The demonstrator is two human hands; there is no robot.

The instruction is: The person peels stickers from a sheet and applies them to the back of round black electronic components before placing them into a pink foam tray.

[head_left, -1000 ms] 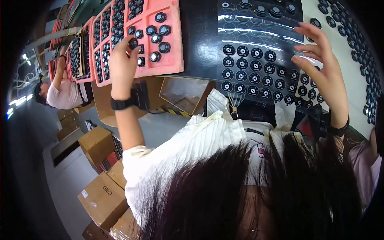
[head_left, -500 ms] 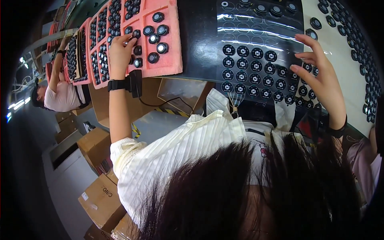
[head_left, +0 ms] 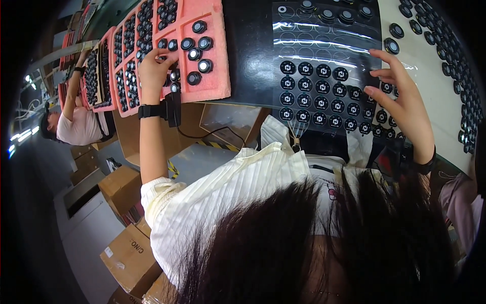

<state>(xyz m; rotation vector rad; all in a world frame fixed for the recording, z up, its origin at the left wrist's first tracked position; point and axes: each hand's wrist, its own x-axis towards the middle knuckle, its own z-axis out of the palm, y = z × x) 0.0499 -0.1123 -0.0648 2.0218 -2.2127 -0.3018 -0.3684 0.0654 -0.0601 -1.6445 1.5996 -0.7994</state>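
My left hand (head_left: 152, 71) reaches onto a pink foam tray (head_left: 215, 83) with black round parts (head_left: 198, 53) set in its holes. Its fingertips are pinched on one black round part at the tray's left edge. A black band with a box and cable sits on that wrist. My right hand (head_left: 402, 104) hovers with fingers spread over the right edge of a clear sheet of black round stickers (head_left: 314, 83) lying on a black mat (head_left: 250, 55). It holds nothing.
More pink trays (head_left: 129, 55) full of parts run off to the left, where another person (head_left: 76, 126) also works. Rows of black round parts (head_left: 458, 71) lie on a white surface at right. Cardboard boxes (head_left: 124, 256) stand on the floor lower left.
My left hand has shifted left across the pink tray toward its left edge. My right hand has dropped slightly and stays spread over the sticker sheet.
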